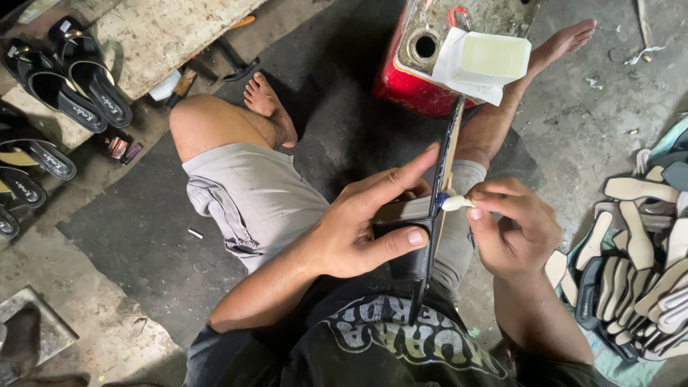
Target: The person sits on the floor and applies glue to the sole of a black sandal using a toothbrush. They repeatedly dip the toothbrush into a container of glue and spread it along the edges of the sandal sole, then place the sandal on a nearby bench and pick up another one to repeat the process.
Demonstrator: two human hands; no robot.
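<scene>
My left hand [365,222] grips a black sandal [430,229] held on edge over my lap, its sole side facing right. My right hand [512,229] pinches a small brush [455,203] loaded with pale glue, its tip touching the sandal's edge. A white tub of pale glue [491,57] rests on a red metal can [412,79] just beyond the sandal's far end.
I sit on a dark mat [129,229] on the concrete floor, legs spread. A heap of beige and dark sole pieces [638,251] lies at the right. Finished black sandals [68,79] sit on and beside a pale board at the upper left.
</scene>
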